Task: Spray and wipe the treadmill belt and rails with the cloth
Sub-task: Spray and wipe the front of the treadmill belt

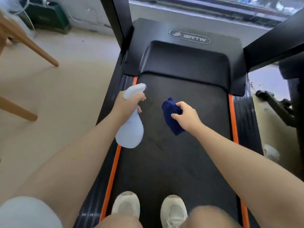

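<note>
I stand on a black treadmill belt edged by orange strips and ribbed black side rails. My left hand grips the neck of a pale blue spray bottle, its nozzle pointing forward over the belt's left side. A folded dark blue cloth hangs from my right hand, held above the middle of the belt and not touching it. Both of my pale sneakers rest on the belt near the bottom of the view.
The black motor cover with a logo lies ahead, flanked by two black uprights. Wooden chair legs stand on the beige floor at left. A dark green case sits by the wall. Black equipment stands at right.
</note>
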Demonstrator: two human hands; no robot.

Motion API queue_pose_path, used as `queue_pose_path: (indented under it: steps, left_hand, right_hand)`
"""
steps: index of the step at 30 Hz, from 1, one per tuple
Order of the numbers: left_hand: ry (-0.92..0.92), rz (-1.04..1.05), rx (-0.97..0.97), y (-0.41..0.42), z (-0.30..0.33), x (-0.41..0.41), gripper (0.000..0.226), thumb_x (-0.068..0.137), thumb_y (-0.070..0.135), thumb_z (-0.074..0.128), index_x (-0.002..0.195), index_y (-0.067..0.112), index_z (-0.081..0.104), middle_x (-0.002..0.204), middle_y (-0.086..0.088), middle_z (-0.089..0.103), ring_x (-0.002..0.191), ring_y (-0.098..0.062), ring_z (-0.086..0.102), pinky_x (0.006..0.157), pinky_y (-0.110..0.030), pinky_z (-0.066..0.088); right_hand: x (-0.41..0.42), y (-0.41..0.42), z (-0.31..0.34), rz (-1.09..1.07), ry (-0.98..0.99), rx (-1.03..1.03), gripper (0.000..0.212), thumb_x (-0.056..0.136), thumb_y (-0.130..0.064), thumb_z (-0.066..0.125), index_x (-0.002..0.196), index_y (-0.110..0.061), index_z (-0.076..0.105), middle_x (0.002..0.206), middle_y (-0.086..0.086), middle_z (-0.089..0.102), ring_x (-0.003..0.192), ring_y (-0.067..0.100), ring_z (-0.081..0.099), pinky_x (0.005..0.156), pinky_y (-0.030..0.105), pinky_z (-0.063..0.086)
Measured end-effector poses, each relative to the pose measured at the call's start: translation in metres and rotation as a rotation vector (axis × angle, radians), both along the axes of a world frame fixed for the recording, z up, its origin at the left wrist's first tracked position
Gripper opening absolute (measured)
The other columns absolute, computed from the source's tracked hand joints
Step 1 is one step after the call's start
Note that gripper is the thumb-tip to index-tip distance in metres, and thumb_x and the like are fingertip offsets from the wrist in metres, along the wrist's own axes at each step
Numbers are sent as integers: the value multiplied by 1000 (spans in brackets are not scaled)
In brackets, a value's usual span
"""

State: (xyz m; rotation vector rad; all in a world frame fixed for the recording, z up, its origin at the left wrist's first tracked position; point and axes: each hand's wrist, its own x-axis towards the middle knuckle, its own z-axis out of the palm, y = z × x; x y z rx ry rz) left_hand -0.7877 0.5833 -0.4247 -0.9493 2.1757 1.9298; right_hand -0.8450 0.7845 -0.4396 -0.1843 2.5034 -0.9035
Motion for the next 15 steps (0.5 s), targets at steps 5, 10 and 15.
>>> queue_pose_path:
  steps: [5, 10, 15]
  left_hand:
    - [35, -17, -33, -20, -63, -12, 30, 89, 27, 57, 115, 12, 61, 90, -12, 67, 60, -12, 58, 78, -38, 50]
    - [1, -64, -37, -38, -69, -23, 35, 89, 27, 56, 120, 10, 59, 100, -10, 65, 65, -13, 60, 64, -27, 45]
    - [24, -98, 33, -51, -81, -54, 33, 86, 25, 59, 116, 13, 62, 108, -4, 65, 84, -12, 66, 87, -41, 52]
  right_hand:
    - [-19, -32, -51, 38, -17, 32, 26, 90, -15, 53, 116, -14, 49, 107, 2, 57, 91, 21, 53, 73, 28, 39]
    - [-35, -52, -57, -63, -126, -13, 25, 96, -22, 46, 118, -10, 42, 111, 5, 56, 99, 24, 54, 84, 38, 45]
    - [-69, -65, -80, -330, -242, -274, 31, 96, -14, 40, 126, -13, 36, 117, 4, 53, 100, 19, 51, 78, 31, 44]
